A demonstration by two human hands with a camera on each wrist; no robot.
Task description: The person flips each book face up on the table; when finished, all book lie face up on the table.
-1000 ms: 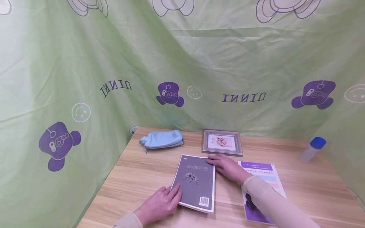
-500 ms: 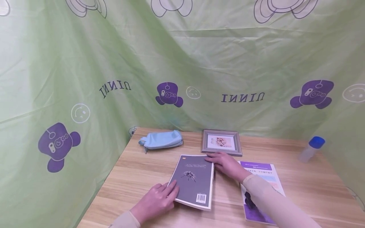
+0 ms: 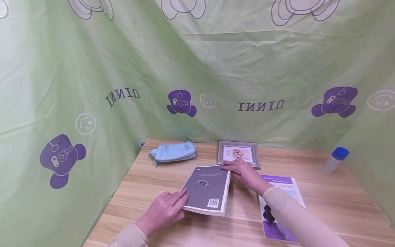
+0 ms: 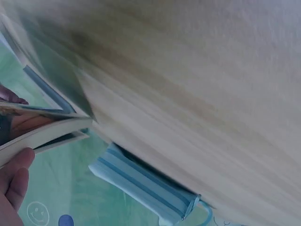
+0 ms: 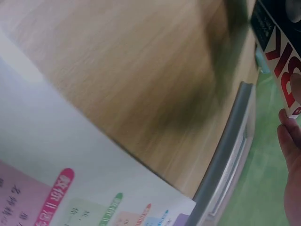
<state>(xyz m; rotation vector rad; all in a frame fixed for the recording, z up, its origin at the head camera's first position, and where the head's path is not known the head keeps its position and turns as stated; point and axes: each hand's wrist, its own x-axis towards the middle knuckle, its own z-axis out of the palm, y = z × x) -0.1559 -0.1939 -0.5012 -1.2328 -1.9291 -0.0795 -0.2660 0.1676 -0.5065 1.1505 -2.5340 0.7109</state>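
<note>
A grey book [image 3: 205, 188] with a spider picture and a barcode is held tilted over the table by both hands. My left hand [image 3: 163, 209] grips its near left side, fingers over the cover. My right hand [image 3: 247, 175] holds the far right corner. The left wrist view shows the book's page edges [image 4: 47, 136] a little parted, with left fingers [image 4: 19, 172] against the cover. In the right wrist view, red lettering runs along the book's spine [image 5: 284, 70], and right fingers [image 5: 289, 134] are at its end.
A light blue pencil case [image 3: 175, 152] and a silver picture frame [image 3: 256, 161] lie at the back of the wooden table [image 3: 132, 192]. A purple and white booklet [image 3: 279, 233] lies under the right forearm. A blue-capped bottle [image 3: 334, 160] stands at the right.
The book has been lifted off the table and tilted, its near edge rising and its spine coming into view. Both hands have moved with it, the left one slightly up and left.
</note>
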